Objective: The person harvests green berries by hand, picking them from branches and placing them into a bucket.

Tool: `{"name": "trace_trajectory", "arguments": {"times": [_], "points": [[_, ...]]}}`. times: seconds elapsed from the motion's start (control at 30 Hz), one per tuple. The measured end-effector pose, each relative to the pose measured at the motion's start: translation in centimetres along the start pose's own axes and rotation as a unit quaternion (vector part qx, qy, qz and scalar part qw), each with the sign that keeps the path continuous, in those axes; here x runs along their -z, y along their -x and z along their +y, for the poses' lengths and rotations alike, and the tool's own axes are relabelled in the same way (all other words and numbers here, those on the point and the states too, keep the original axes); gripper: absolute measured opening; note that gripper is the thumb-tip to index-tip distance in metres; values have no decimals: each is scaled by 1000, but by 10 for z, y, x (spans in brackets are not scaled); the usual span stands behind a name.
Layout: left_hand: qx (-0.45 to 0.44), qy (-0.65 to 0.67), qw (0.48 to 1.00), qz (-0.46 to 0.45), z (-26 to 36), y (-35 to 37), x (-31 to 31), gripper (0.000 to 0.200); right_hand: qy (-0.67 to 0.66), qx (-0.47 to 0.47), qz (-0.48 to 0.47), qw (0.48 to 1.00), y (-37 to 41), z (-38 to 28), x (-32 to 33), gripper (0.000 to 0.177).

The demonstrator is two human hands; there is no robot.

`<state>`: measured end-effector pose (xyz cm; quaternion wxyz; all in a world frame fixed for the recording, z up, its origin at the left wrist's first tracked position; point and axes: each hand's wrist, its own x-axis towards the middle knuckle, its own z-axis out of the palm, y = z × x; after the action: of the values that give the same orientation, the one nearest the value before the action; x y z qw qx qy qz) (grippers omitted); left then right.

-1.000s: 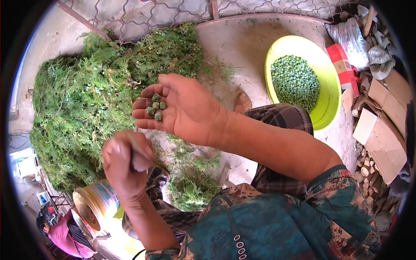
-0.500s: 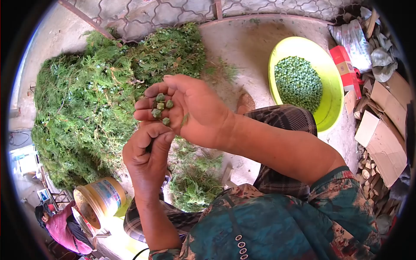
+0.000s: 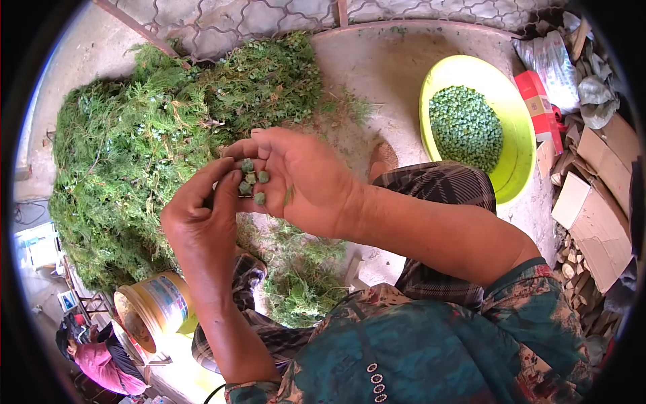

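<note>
Palm up, my right hand (image 3: 306, 182) holds several small green cones (image 3: 262, 176) on its loosely curled fingers. A bit of green leaf (image 3: 289, 196) lies on that palm. My left hand (image 3: 200, 214) is closed in a pinch at the fingertips of my right hand, its thumb beside the cones; whatever is between its fingers is hidden. Behind both hands spreads a large heap of green conifer branches (image 3: 128, 168). A yellow-green basin (image 3: 515, 158) on the right holds a mass of similar green cones (image 3: 464, 124).
Loose sprigs (image 3: 303, 283) lie on the floor by my legs. A yellowish bucket (image 3: 165, 303) is tipped at lower left, near a person in pink (image 3: 104, 363). At right are a red box (image 3: 538, 104), cardboard (image 3: 595, 225) and wood pieces. A metal lattice (image 3: 269, 17) runs along the top.
My left hand has moved up and left, from below the cones to the fingertips of my right hand. My right hand has shifted slightly down. The person in pink has moved slightly.
</note>
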<state>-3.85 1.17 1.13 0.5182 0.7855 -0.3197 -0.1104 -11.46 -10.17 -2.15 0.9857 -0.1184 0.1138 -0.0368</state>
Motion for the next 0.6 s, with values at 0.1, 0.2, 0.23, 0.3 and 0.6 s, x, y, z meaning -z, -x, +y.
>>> {"name": "trace_trajectory", "arguments": {"times": [0.1,0.2,0.23,0.3,0.6], "points": [[-68,-118,990,-46,4,-3,2,14,1,-2,34,999,0,3,2,29],[-49,-133,986,-86,9,-6,1,13,0,-6,16,1000,1,2,3,27],[-39,-97,991,-83,8,-7,1,13,11,-7,24,1000,2,2,2,25],[-31,-61,994,-80,4,-7,-1,12,23,-7,31,999,2,1,1,24],[-25,31,988,151,-10,-11,4,8,-25,-5,29,999,2,1,-1,17]]}}
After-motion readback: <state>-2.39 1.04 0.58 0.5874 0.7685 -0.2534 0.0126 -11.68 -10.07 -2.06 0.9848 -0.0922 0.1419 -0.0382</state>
